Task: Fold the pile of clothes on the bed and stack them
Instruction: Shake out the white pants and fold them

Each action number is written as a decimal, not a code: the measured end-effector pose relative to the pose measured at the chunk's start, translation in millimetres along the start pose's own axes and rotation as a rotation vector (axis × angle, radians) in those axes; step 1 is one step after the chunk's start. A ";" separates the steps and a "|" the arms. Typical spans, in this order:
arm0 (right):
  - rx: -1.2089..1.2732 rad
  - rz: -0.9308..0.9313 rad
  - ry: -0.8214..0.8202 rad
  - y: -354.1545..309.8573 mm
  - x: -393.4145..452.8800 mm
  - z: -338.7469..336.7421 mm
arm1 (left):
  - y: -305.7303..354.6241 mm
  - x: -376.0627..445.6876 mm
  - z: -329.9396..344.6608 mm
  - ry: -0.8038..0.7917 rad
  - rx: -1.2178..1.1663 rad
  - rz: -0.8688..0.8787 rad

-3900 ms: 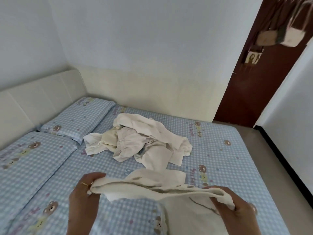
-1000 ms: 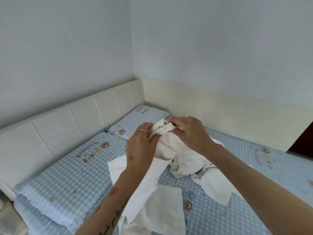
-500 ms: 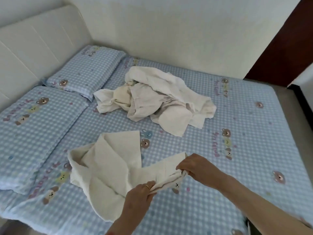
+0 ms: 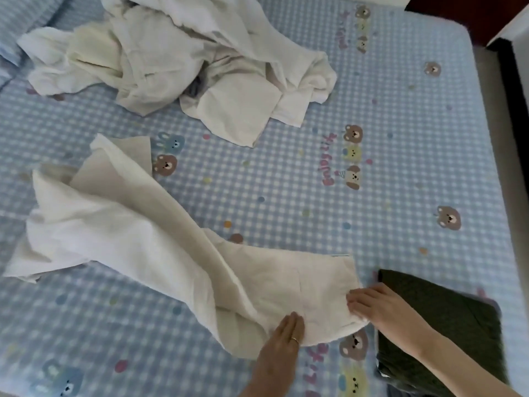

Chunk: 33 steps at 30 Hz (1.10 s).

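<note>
Progress looked early. One folded dark olive knitted garment (image 4: pixel 446 319) lay at the near right of the blue-and-white checked bedsheet printed with bears (image 4: pixel 400 173); judged the only finished piece, the start of the stack. Whether anything sat beneath it could not be told.

A long cream-white fabric garment, likely trousers (image 4: pixel 160 247), was spread diagonally across the near-left part of the bed, its far end bunched and partly doubled over, its near end flat between the hands. Not yet folded; judged the piece in hand, at the laying-out and smoothing stage.

The crumpled heap of white and cream clothes (image 4: pixel 183 61) sat at the far side, well apart from the spread garment. Several pieces apparently; count not readable. All of that remained to be folded and stacked.

Left hand (image 4: pixel 283 342): palm down, fingers straight and together, pressing flat on the near end of the cream garment. A ring on one finger. Not gripping.

Right hand (image 4: pixel 375 308): reached in from the near right, forearm crossing above the olive garment. Fingertips bent down onto the garment's right edge; looked like a pinch of the hem, but blur left it uncertain.
</note>
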State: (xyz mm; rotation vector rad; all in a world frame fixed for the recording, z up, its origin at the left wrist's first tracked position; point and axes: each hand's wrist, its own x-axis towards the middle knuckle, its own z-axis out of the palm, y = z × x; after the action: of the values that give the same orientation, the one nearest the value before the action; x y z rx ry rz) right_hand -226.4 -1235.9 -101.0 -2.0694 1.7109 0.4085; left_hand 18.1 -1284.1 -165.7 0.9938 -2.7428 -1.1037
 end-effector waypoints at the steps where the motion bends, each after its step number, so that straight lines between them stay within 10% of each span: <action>1: -0.001 0.020 -0.040 2.6 -6.5 22.8 | -1.5 4.6 7.3 -0.087 0.134 0.032; 6: 0.100 0.129 -0.052 4.7 -2.6 81.7 | -41.7 23.5 -10.1 -0.191 0.614 0.104; 19: 0.171 0.325 -0.254 -7.8 24.1 71.6 | -86.2 -45.1 -39.9 -0.038 0.608 -0.052; 26: 0.438 0.425 0.035 -72.6 117.7 12.0 | -173.9 -1.3 -151.4 0.106 0.545 -0.599; 33: 0.723 0.269 0.256 -168.7 263.9 -83.6 | -199.2 -98.8 -159.9 -0.059 0.429 -0.470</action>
State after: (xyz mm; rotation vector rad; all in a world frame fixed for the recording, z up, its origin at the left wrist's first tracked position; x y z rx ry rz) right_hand -12.3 -1477.3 -132.4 -1.4122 1.9101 -0.3782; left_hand 246.1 -1435.2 -150.9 1.7514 -2.9418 -0.5716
